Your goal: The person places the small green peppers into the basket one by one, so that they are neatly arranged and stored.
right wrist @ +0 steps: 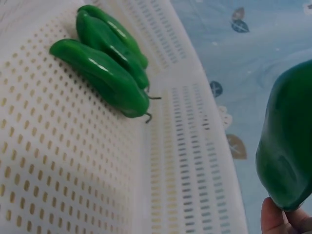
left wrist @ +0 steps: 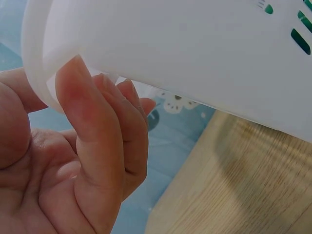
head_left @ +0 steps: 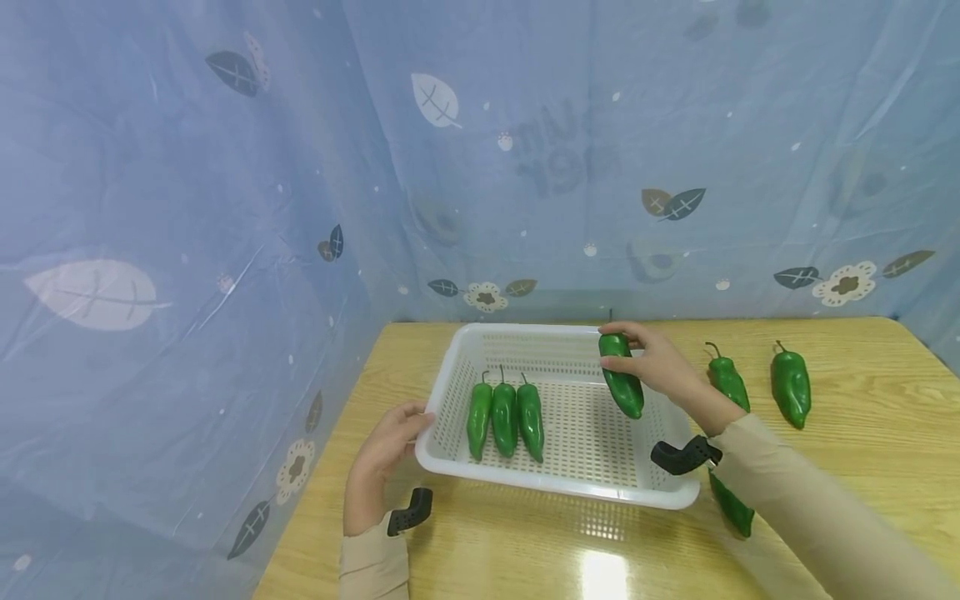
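Observation:
A white perforated plastic basket [head_left: 555,486] sits on the table, tilted slightly toward its right front corner. Three green peppers [head_left: 504,419] lie side by side in its left half, stems toward the back. My left hand [head_left: 386,446] grips the basket's left rim; in the left wrist view its fingers [left wrist: 95,117] curl under that rim. Over the basket's right part, my right hand [head_left: 648,362] holds another green pepper [head_left: 622,387] between thumb and fingers near its stem end. The right wrist view shows this held pepper [right wrist: 287,141] close up, beside the basket wall.
Right of the basket, one green pepper [head_left: 791,387] lies on the wooden table [head_left: 885,450]. Another pepper [head_left: 726,379] and a nearer pepper [head_left: 731,507] are partly hidden by the right arm. A blue patterned curtain [head_left: 525,167] stands behind and along the left side.

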A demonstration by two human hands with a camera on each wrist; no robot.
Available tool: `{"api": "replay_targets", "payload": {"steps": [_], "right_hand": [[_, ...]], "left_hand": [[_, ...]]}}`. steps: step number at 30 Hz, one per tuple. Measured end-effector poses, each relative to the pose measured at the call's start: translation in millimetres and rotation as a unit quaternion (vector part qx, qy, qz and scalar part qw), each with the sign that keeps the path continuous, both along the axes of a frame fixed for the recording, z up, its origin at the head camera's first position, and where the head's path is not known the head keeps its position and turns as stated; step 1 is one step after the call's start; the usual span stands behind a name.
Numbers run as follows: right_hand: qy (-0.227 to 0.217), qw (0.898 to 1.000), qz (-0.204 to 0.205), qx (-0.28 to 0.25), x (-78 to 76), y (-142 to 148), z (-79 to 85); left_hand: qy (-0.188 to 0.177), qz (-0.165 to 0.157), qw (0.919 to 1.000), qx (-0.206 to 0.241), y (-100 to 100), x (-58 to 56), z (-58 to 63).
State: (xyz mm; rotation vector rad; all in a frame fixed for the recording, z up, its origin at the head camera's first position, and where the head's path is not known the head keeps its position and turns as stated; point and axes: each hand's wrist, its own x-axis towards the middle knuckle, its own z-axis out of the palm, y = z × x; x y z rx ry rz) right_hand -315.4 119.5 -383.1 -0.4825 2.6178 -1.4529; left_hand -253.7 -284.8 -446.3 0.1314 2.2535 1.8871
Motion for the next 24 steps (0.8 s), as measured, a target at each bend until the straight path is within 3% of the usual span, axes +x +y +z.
{"api": "replay_targets", "payload": {"steps": [9, 24], "right_hand": [[-0.024, 1.000, 0.007, -0.007, -4.9, -21, -7.9], [-0.033, 0.999, 0.012, 0.026, -14.9, -54, -22.3]], "left_hand": [[0.006, -0.004, 1.0000, 0.002, 0, 1.1, 0.8], [0.006, -0.009, 0.9999, 0.008, 0, 0.6, 0.2]]}}
